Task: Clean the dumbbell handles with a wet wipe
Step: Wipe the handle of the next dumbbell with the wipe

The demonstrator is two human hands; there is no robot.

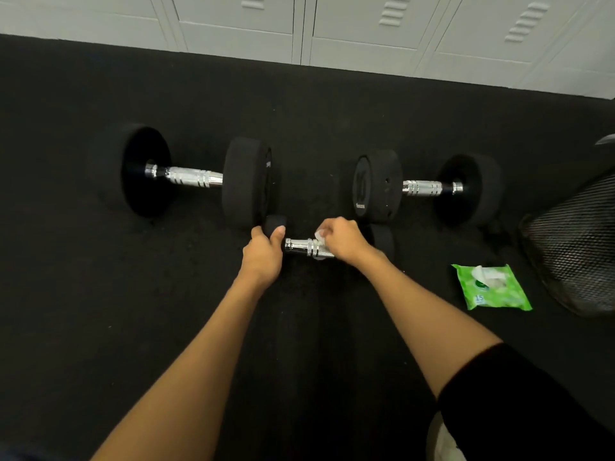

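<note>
A small black dumbbell lies on the dark floor, its chrome handle (pixel 299 246) between my hands. My left hand (pixel 264 252) grips its left weight head (pixel 275 223). My right hand (pixel 342 241) is curled over the right part of the handle and holds a white wet wipe (pixel 320 235) against it. The dumbbell's right head (pixel 382 239) shows just past my right wrist. Two larger black dumbbells lie behind: one at the left with a chrome handle (pixel 189 176), one at the right with a chrome handle (pixel 426 188).
A green pack of wet wipes (pixel 492 289) lies on the floor to the right, flap open. A black mesh object (pixel 575 241) sits at the far right edge. Pale lockers (pixel 299 28) line the back. My dark-clothed knee (pixel 519 410) fills the lower right.
</note>
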